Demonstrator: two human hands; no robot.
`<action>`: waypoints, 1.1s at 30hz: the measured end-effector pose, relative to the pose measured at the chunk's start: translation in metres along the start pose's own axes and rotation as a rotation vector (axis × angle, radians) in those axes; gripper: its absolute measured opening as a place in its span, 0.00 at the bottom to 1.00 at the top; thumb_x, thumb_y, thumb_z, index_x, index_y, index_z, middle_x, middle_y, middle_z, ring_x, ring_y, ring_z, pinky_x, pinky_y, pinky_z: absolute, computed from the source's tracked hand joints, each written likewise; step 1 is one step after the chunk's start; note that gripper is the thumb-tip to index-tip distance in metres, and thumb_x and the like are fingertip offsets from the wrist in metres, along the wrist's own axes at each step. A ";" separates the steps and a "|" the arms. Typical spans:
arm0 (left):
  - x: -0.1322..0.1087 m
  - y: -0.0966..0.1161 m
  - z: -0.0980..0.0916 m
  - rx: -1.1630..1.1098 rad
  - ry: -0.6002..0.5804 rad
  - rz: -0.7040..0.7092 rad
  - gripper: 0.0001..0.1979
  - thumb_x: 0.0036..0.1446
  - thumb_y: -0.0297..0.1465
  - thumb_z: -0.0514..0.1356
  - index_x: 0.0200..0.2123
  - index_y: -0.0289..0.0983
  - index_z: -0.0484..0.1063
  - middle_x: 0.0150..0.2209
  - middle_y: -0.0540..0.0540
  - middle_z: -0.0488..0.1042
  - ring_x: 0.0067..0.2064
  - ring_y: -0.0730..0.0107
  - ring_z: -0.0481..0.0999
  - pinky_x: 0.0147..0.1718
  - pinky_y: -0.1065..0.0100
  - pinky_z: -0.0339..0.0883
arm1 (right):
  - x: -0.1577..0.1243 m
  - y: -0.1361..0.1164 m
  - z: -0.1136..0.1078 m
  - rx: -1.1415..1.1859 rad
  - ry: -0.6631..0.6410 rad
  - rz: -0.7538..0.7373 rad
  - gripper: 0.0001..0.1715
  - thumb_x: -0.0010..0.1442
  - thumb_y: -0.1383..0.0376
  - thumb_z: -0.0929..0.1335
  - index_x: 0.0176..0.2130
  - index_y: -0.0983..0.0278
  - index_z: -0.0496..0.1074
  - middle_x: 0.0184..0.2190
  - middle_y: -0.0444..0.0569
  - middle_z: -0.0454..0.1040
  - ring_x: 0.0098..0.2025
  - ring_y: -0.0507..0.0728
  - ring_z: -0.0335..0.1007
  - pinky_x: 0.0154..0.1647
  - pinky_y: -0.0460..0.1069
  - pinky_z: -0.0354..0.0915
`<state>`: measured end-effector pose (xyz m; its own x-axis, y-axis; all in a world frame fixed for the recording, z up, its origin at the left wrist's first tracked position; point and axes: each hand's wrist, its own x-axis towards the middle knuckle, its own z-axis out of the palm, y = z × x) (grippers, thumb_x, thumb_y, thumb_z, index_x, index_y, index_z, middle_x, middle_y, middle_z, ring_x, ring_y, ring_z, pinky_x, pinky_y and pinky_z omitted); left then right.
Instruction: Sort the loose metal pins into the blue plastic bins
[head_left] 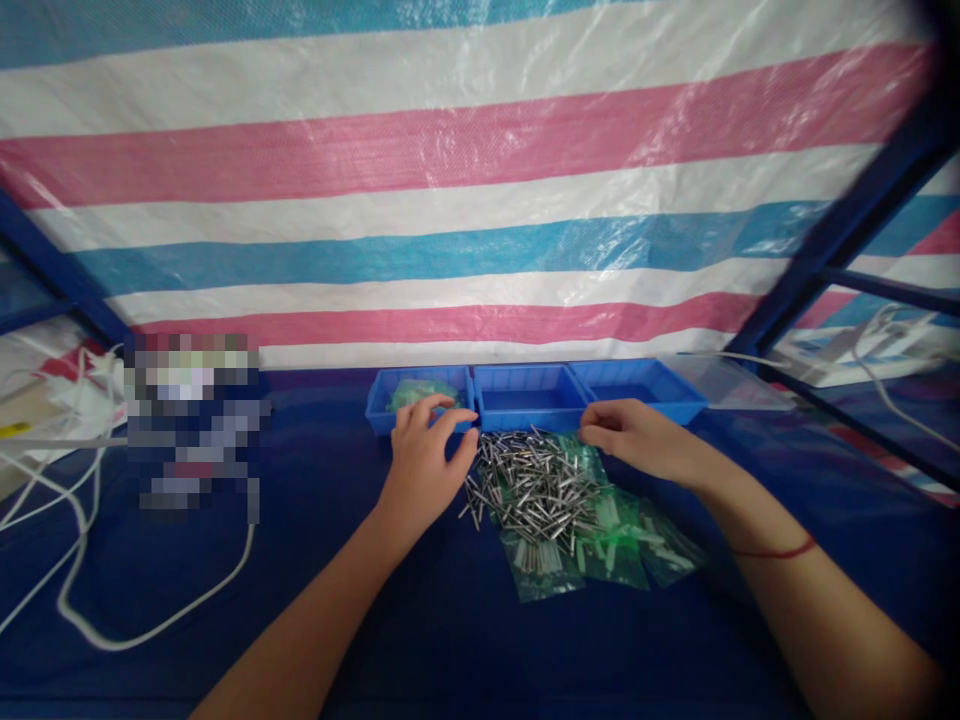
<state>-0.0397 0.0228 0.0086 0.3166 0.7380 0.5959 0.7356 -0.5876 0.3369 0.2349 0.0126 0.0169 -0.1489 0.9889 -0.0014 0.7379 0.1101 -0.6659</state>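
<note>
A heap of small, thin metal pins [536, 490] lies on the dark blue table, partly over several small clear bags. My left hand [429, 455] is at the heap's left edge, in front of the left blue bin [371, 405]; its fingers are curved, with thumb and forefinger apart and nothing visible between them. Beyond the heap's right side, my right hand [637, 438] is closed, fingertips pinched together; whatever they may hold cannot be made out. A clear bag [536, 570] of pale, slender pieces and a green-tinted bag [615, 550] lie in front of the pins.
Greenish bags [424, 390] sit inside the left bin. A middle bin [532, 415] and a right bin [694, 402] stand beside it. White cables [169, 635] loop over the table at left. A striped plastic sheet [450, 230] hangs behind, between blue frame posts [840, 230].
</note>
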 end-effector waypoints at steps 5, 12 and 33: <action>-0.005 0.010 0.002 -0.128 -0.037 0.023 0.08 0.59 0.30 0.57 0.41 0.41 0.74 0.46 0.45 0.70 0.49 0.61 0.66 0.52 0.56 0.58 | -0.007 -0.009 -0.010 0.098 0.201 -0.186 0.09 0.55 0.62 0.63 0.25 0.62 0.64 0.21 0.41 0.61 0.26 0.51 0.56 0.27 0.47 0.54; -0.007 0.020 0.001 -0.331 -0.156 0.032 0.11 0.61 0.34 0.56 0.44 0.38 0.72 0.40 0.46 0.74 0.45 0.64 0.69 0.47 0.64 0.60 | -0.013 -0.036 0.012 0.468 0.312 -0.223 0.10 0.55 0.62 0.66 0.24 0.62 0.65 0.18 0.40 0.60 0.22 0.49 0.55 0.23 0.46 0.54; -0.003 0.020 0.013 -0.914 -0.257 -0.437 0.16 0.61 0.40 0.52 0.38 0.35 0.73 0.28 0.48 0.74 0.29 0.70 0.71 0.30 0.71 0.63 | -0.008 -0.042 0.032 0.699 0.138 -0.157 0.15 0.57 0.55 0.67 0.38 0.64 0.70 0.26 0.45 0.74 0.19 0.48 0.63 0.16 0.45 0.57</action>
<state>-0.0180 0.0133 0.0045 0.3286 0.9321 0.1526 0.1172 -0.2006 0.9726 0.1835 -0.0027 0.0210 -0.1000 0.9753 0.1969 0.1151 0.2079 -0.9713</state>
